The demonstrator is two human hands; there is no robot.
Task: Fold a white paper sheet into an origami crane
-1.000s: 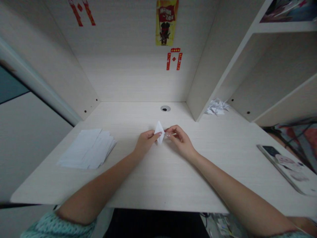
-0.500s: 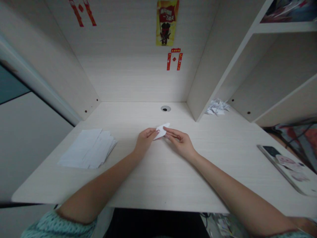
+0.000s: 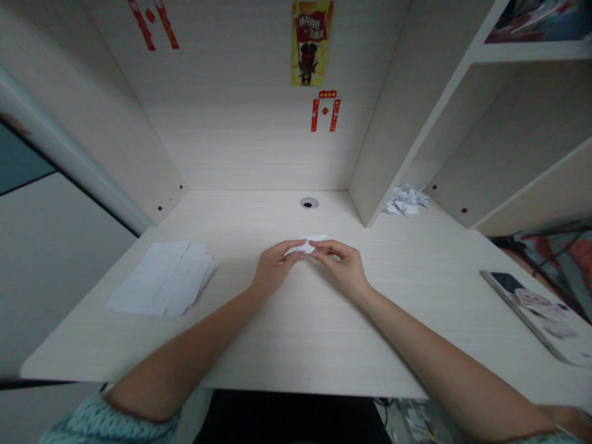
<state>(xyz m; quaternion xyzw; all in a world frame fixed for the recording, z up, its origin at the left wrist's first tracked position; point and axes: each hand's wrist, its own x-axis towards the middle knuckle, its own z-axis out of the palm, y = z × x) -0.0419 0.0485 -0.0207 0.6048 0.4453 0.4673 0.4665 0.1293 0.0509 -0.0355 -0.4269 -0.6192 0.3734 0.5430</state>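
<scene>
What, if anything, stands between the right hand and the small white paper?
Nothing visible does: the right hand and the left hand both hold the small white paper. The paper stack lies apart, at left.

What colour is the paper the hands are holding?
The paper is white, best seen in the head view.

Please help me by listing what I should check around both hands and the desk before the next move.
1. Left hand has a grip on the folded white paper: ok, thumb and fingers pinch it.
2. Right hand has a grip too: ok, it pinches the opposite side.
3. Paper's creases line up: cannot tell, fingers cover much of it.
4. Stack of white sheets squared up: not ok, its right-hand edges are fanned out.
5. Phone away from both hands: ok, it lies apart at the desk's right side.
</scene>
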